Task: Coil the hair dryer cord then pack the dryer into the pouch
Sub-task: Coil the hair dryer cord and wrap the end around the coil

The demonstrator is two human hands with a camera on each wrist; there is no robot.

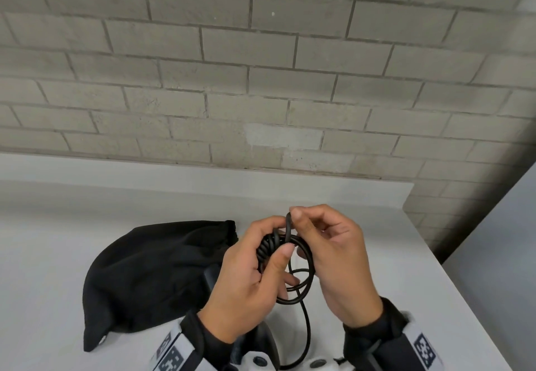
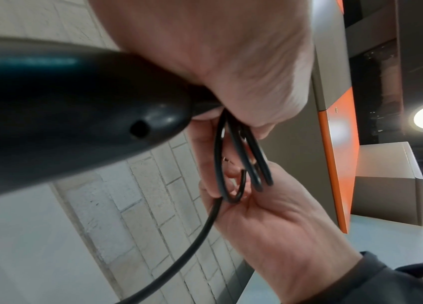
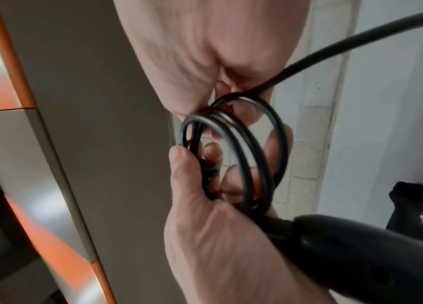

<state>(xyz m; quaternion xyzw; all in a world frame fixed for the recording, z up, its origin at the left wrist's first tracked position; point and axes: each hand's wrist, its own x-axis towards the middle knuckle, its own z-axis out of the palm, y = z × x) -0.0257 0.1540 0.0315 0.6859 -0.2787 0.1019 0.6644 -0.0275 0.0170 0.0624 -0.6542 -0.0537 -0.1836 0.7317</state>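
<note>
While left hand grips coiled cord and right hand pinches strand at 12 o'clock: lay next loop evenly, keep tension; pouch at 9 o'clock.

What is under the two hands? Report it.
Below the left hand and right hand hang loops of the cord, one strand trailing down. Dark parts of the hair dryer show beneath the left wrist; the rest of it is covered by hands and sleeves.

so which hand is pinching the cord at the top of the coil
The right hand: its thumb and fingertips pinch the cord above the coil, while the left hand wraps around the bundled loops.
</note>
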